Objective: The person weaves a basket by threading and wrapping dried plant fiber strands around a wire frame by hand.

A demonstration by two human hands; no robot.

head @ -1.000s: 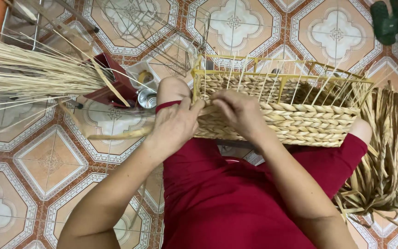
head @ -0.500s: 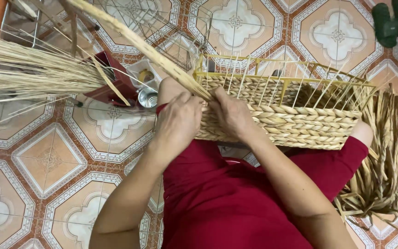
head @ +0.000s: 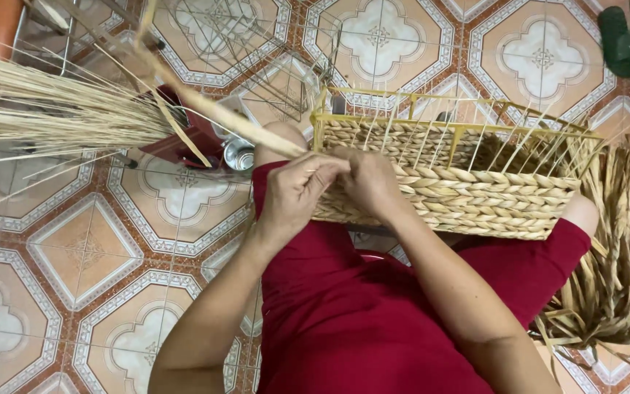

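Left hand [head: 297,191] and right hand [head: 368,182] pinch a strand [head: 216,115] at the corner of the basket [head: 468,191] on the lap, lower rows woven, bare wire frame [head: 475,120] above unfilled, loose fibre [head: 610,248] waiting alongside.

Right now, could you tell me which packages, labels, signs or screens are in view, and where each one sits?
None show: only a half-woven basket on the lap, a straw strand in the left hand and right hand, and a small metal can on the tiled floor.
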